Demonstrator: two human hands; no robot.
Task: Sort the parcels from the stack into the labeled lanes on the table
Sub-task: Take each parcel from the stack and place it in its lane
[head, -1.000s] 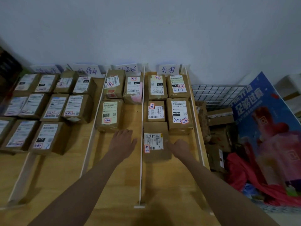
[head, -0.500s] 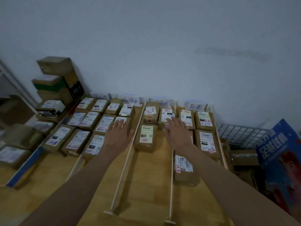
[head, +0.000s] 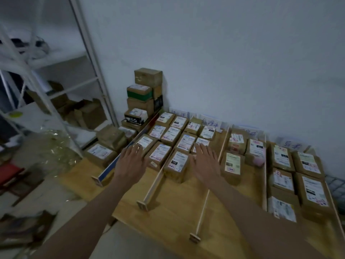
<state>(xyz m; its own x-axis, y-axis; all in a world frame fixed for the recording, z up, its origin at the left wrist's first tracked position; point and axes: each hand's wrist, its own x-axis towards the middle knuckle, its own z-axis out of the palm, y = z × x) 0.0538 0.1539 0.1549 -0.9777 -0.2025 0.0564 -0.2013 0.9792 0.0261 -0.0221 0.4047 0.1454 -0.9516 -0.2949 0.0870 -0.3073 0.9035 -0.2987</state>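
Observation:
A stack of brown cardboard parcels (head: 145, 94) stands against the wall at the table's far left corner. The wooden table (head: 179, 206) is split by thin dividers (head: 155, 184) into lanes with handwritten paper labels (head: 211, 124) along the wall. Several labelled parcels (head: 171, 136) fill the left lanes, and others (head: 282, 156) fill the right lanes. My left hand (head: 130, 161) reaches forward with straight fingers over the left lane, holding nothing. Over the middle-left lane my right hand (head: 204, 162) is stretched out flat, beside a parcel (head: 177, 165), and holds nothing.
A white metal shelf frame (head: 89, 58) stands at the left with boxes behind it. More parcels (head: 101, 153) lie on the table left of the blue-edged divider (head: 112, 167). Clutter and a red object (head: 9, 172) sit on the floor at the left. A wire grid (head: 336, 186) shows at the right edge.
The view has swung left, bringing the shelf and parcel stack into sight. Both hands have moved left across the lanes, still holding nothing.

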